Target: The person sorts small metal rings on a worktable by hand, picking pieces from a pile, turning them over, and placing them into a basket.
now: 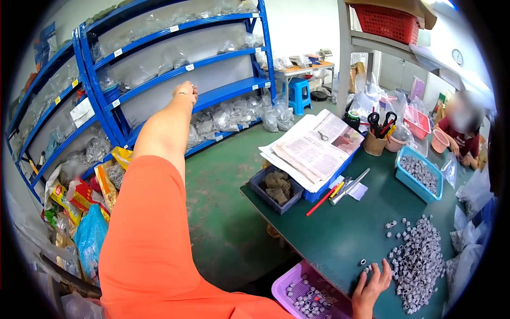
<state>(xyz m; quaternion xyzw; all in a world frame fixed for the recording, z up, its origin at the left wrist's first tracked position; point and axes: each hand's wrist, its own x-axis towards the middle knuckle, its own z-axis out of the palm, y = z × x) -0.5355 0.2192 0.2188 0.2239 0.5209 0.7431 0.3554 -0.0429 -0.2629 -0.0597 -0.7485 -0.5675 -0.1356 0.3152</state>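
Observation:
My left arm reaches far out in front of the blue shelves, and my left hand (185, 93) is raised with its fingers curled together. A tiny light spot shows at its fingertips; what they hold, if anything, is too small to make out. Low at the table's near edge, my right hand (373, 287) has its fingers bent and apart. Loose small grey ring-like parts (362, 262) lie by its fingertips. Just right of that hand spreads a large pile of the same grey parts (417, 266). Below the table edge, a purple basket (281, 290) contains several more.
A blue basket (440, 195) of grey parts, newspapers (313, 143), pens (350, 186), a dark bin with cloth (295, 201) and a scissors holder (374, 144) stand on the green table (329, 234). Another person (462, 130) sits opposite. Blue shelving (228, 94) holds bagged items.

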